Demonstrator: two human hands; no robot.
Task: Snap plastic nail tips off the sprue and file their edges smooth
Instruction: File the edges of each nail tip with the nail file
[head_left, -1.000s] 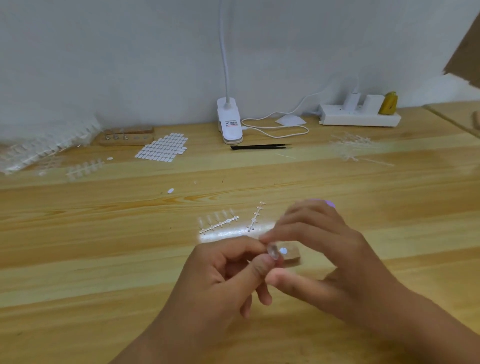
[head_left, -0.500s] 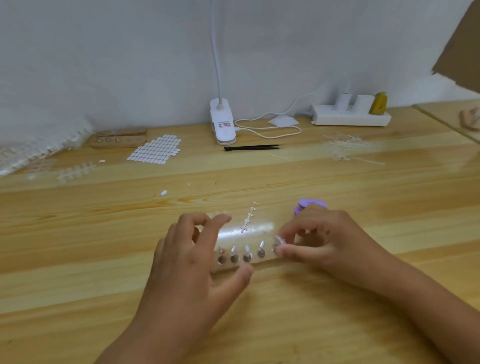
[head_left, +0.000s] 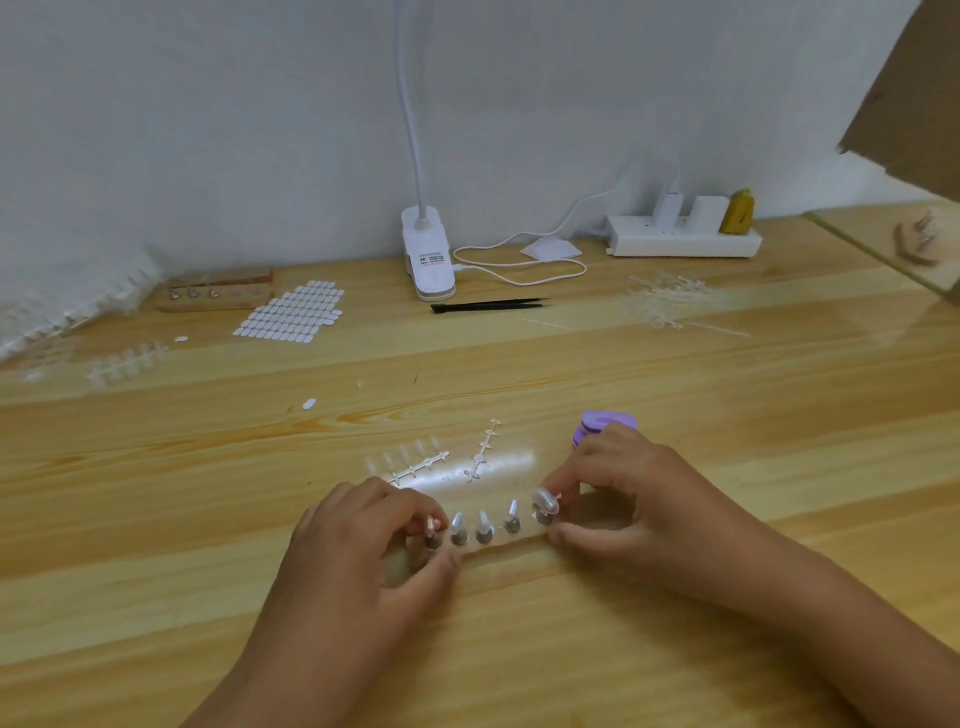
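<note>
table (head_left: 727, 415): pale glossy wood planks, set against a white wall
holder (head_left: 498, 541): small wooden block near the front, lying crosswise between the two hands; five pegs in a row
tips (head_left: 484, 522): clear plastic, one upright on each peg
end tip (head_left: 544, 501): on the rightmost peg, larger-looking than the rest, tilted slightly left
left hand (head_left: 358, 556): fingers curled; forefinger behind and thumb in front of the holder's left end, gripping it at the leftmost peg
right hand (head_left: 639, 499): fingers curled; thumb against the front edge of the holder's right end, forefinger touching the end tip from behind, so that end is grasped
sprue (head_left: 418, 462): flat on the table just behind the holder, several tips attached along one side
stripped sprue (head_left: 483, 451): just right of the sprue, lying at an angle
file (head_left: 605, 422): purple, on the table, partly hidden behind the right hand's fingers
lamp (head_left: 428, 260): white clip base at the wall, neck rising out of view, cord looping to the right
tweezers (head_left: 488, 306): black, flat in front of the lamp
power strip (head_left: 683, 243): white, at the wall to the right, plugs seated in it
sticker sheet (head_left: 291, 312): rows of white ovals, left rear
second holder (head_left: 218, 295): wooden, just left of the sheet
sprue heap (head_left: 667, 301): clear tangle, right rear; another at far left, blurred
</note>
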